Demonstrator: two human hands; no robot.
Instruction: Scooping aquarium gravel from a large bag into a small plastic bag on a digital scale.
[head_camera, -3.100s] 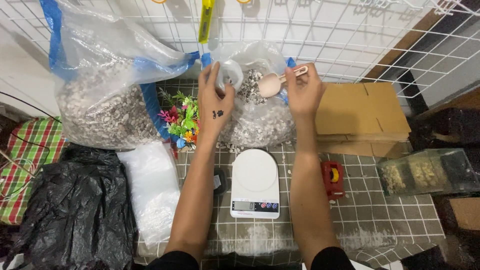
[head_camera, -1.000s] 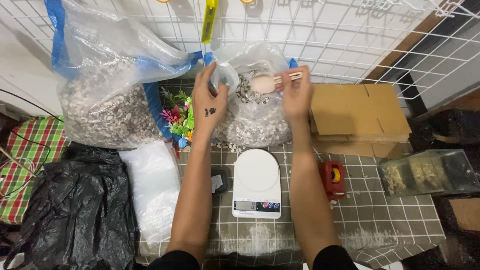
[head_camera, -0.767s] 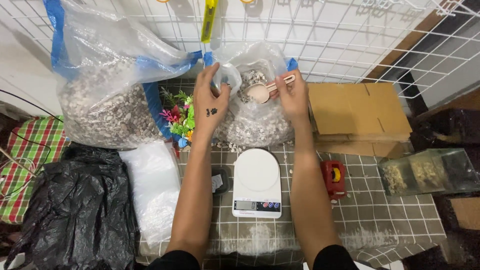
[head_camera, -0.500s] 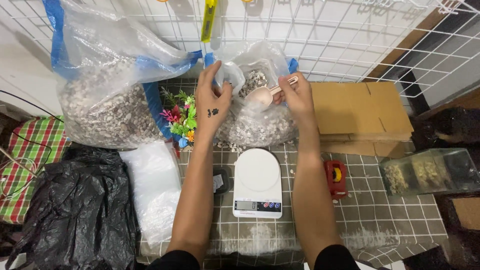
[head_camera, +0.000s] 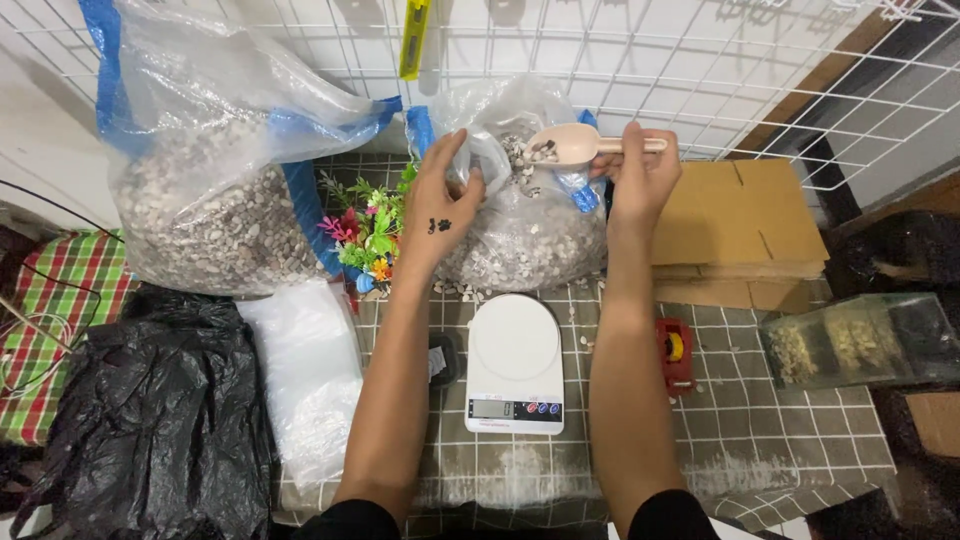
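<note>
A checked tablecloth (head_camera: 780, 450) covers the work surface, backed by a white wire grid (head_camera: 700, 60). At centre stands a white kitchen scale (head_camera: 515, 365), its platform bare. Behind it sits a clear bag of pebbles (head_camera: 530, 240), open at the top. The left hand (head_camera: 440, 205) pinches a small clear pouch (head_camera: 485, 160) at the mouth of that bag, fingers closed on its rim. The right hand (head_camera: 640, 175) grips the handle of a beige scoop (head_camera: 565, 145), held level just beside the pouch and carrying a few pebbles. To the left stand a larger bag of pebbles (head_camera: 210, 200) and a small plastic plant (head_camera: 365, 225); flattened cardboard (head_camera: 735, 230) lies to the right.
</note>
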